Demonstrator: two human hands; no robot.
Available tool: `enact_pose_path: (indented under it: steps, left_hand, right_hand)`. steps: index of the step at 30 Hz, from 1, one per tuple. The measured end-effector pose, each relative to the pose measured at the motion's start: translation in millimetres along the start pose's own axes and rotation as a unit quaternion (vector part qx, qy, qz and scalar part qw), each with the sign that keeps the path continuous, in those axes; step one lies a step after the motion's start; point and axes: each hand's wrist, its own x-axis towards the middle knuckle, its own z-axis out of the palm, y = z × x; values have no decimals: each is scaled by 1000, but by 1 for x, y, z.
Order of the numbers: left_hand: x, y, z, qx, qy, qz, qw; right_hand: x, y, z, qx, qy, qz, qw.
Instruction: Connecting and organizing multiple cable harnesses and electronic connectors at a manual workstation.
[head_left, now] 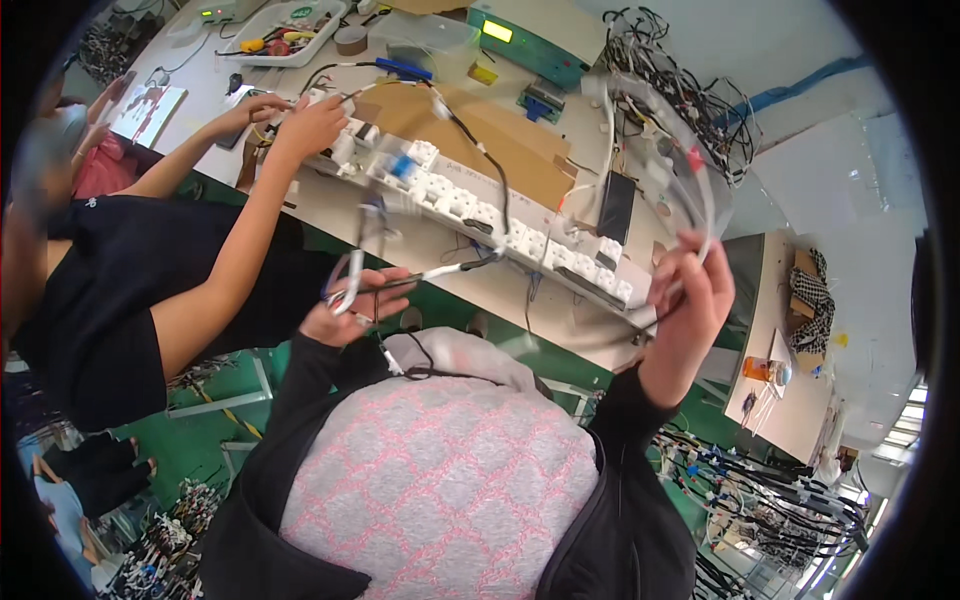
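Observation:
My left hand [355, 308], palm up near the table's front edge, holds a wire harness [437, 273] of black cable with white sections. Loops of its thin wires and white ends stand over the palm. My right hand [698, 285] is raised at the right, its fingers curled round a white cable [709, 195] that arcs upward, partly blurred by motion. Between the hands, a long row of white connector blocks [455, 203] runs along the table. The black cable [484, 150] bends over this row toward a co-worker's hands [310, 125] at the left.
Behind the row lie brown cardboard [520, 145] and a green tester box [540, 45] with a lit display. A white tray [285, 45] of tools stands at the far left. Tangled black cables [680, 80] cover the back right. A side table [760, 320] stands at the right.

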Motion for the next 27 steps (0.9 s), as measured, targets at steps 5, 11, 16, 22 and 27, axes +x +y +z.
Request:
enact_pose_path:
  steps: [5,11,16,22,27]
  left_hand:
    - [-42,-85,-154,16,467,-164,869]
    - [-17,-101,-191,481,575,54,659]
    - [13,-49,-104,543,486,209,653]
    - [0,-30,-69,395,358,87,842]
    - [-17,-30,-56,408,342,113,839]
  right_hand:
    - [-31,128,-37,-221,38,219,950]
    - [33,197,-37,-513,82,38,853]
    - [85,211,-13,-446,-159,254,843]
    - [96,214,-9,-551,-143,133,811]
    - [59,137,24,-414,36,-67,907]
